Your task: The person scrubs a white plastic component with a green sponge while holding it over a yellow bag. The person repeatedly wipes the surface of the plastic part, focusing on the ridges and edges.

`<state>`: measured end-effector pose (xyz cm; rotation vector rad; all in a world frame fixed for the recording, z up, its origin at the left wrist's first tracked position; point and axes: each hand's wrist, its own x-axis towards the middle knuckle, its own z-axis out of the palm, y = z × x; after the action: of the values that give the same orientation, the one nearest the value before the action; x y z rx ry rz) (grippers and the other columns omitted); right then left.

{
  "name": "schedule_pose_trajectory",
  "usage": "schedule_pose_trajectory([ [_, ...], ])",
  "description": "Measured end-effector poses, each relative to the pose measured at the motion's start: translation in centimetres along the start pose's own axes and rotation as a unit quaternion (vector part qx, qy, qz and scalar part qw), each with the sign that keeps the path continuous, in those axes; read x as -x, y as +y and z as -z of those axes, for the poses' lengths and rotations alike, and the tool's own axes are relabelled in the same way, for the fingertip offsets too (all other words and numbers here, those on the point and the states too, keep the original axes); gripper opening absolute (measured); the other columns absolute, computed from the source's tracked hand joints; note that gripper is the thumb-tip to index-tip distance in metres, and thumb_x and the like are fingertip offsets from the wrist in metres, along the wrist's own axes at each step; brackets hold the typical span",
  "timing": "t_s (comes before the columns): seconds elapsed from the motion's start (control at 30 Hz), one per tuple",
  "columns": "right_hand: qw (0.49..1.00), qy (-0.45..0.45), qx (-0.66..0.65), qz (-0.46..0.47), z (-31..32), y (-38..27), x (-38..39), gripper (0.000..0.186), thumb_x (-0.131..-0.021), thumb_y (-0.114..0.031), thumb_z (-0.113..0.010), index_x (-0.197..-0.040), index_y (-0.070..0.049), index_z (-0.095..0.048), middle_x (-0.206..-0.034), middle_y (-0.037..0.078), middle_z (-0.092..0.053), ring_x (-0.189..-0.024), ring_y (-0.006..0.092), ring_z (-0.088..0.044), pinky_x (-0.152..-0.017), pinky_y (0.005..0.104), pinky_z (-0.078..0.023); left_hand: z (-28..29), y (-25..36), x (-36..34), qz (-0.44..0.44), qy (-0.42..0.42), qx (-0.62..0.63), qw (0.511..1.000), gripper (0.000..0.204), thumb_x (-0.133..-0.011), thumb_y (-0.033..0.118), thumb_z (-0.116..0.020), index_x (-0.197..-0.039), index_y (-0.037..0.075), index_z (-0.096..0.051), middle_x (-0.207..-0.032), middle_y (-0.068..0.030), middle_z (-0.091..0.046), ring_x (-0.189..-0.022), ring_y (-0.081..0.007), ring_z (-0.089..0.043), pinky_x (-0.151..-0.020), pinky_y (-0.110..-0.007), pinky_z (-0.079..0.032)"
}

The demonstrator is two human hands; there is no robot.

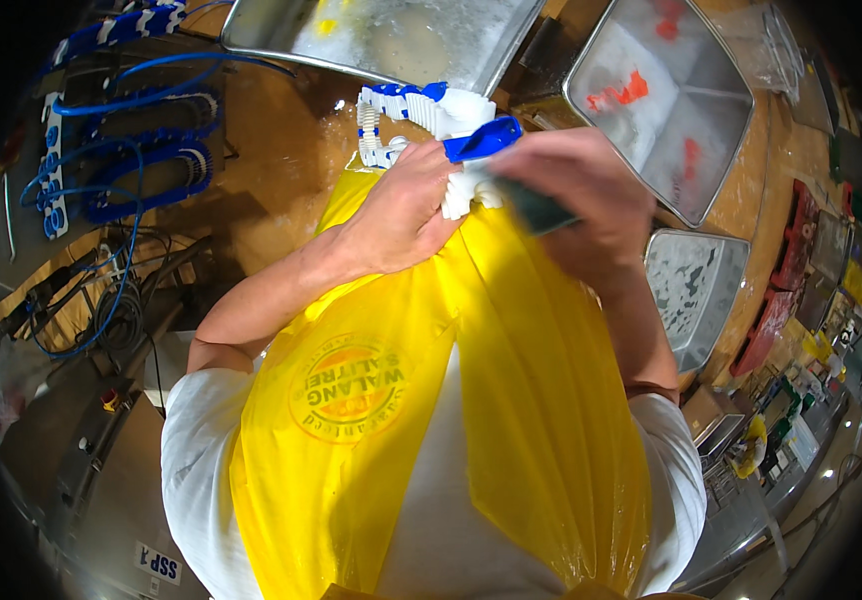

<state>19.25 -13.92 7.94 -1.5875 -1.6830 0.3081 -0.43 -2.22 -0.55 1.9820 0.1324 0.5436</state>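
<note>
A white plastic link chain with blue parts (463, 108) lies bunched in front of my yellow apron (541, 380). My left hand (406, 205) is closed around the chain, close against the apron. A blue end piece (484, 140) sticks up between my two hands. My right hand (591, 190) is smeared by motion just to the right of the chain. In it is a dark green scouring pad (539, 208), held against or very near the white links. The blur hides whether the pad touches them.
A steel tub (381, 72) with cloudy water stands ahead. To the right are a divided steel basin (656, 165) with foam and red pieces, a smaller metal pan (696, 285) and red trays (791, 255). Blue hoses (141, 170) and blue chain loops (166, 180) are at left.
</note>
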Motion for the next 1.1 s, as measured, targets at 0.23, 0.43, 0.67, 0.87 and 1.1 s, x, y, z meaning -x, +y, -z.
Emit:
schedule_pose_trajectory([
  [0.23, 0.997, -0.031, -0.063, 0.043, -1.9, 0.8, -0.6, 0.039, -0.07, 0.005, -0.081, -0.106, -0.01, -0.078, -0.106, 0.005, -0.072, -0.094, 0.0282, -0.069, -0.08, 0.0376, -0.056, -0.3, -0.4, 0.5, 0.047, -0.036, 0.041, 0.997, 0.028, -0.092, 0.012, -0.062, -0.119, 0.007, -0.066, -0.117, -0.0178, -0.065, -0.109, -0.0413, -0.059, -0.094, -0.051, -0.044],
  [0.43, 0.995, 0.065, -0.078, -0.013, -3.0, 0.9, 0.9, 0.019, -0.081, -0.003, -0.086, -0.099, -0.005, -0.08, -0.092, 0.008, -0.073, -0.079, 0.0255, -0.07, -0.071, 0.0318, -0.055, 0.5, 0.1, 1.3, 0.117, -0.047, 0.065, 0.99, 0.03, -0.096, 0.009, -0.058, -0.125, 0.004, -0.063, -0.113, -0.0142, -0.066, -0.107, -0.0327, -0.064, -0.097, -0.043, -0.05],
  [0.67, 0.901, 0.025, -0.218, -0.374, -2.7, 2.7, 4.0, 0.02, -0.101, -0.021, -0.077, -0.101, -0.001, -0.076, -0.088, 0.006, -0.074, -0.076, 0.0153, -0.07, -0.069, 0.0288, -0.054, 0.1, 0.0, 1.0, 0.211, 0.07, 0.275, 0.935, 0.038, -0.099, 0.0, -0.052, -0.137, -0.001, -0.056, -0.114, -0.0054, -0.07, -0.108, -0.0155, -0.066, -0.101, -0.032, -0.051],
  [0.87, 0.726, -0.011, -0.48, -0.491, -1.4, 2.7, 2.9, 0.018, -0.106, -0.015, -0.067, -0.113, 0.001, -0.071, -0.089, 0.008, -0.072, -0.071, 0.014, -0.068, -0.068, 0.0286, -0.054, 0.1, -0.1, 0.4, 0.209, 0.06, 0.234, 0.948, 0.035, -0.097, 0.0, -0.053, -0.131, 0.0, -0.061, -0.113, -0.0074, -0.07, -0.106, -0.0182, -0.066, -0.099, -0.035, -0.052],
  [1.1, 0.804, -0.006, -0.387, -0.451, -3.3, -0.4, 0.6, 0.019, -0.096, -0.018, -0.08, -0.1, -0.001, -0.072, -0.082, 0.004, -0.072, -0.068, 0.0099, -0.065, -0.064, 0.0271, -0.051, 0.7, -0.2, 0.2, 0.169, 0.019, 0.222, 0.96, 0.038, -0.099, -0.001, -0.054, -0.136, 0.002, -0.059, -0.125, -0.0063, -0.065, -0.114, -0.0168, -0.062, -0.104, -0.034, -0.049],
])
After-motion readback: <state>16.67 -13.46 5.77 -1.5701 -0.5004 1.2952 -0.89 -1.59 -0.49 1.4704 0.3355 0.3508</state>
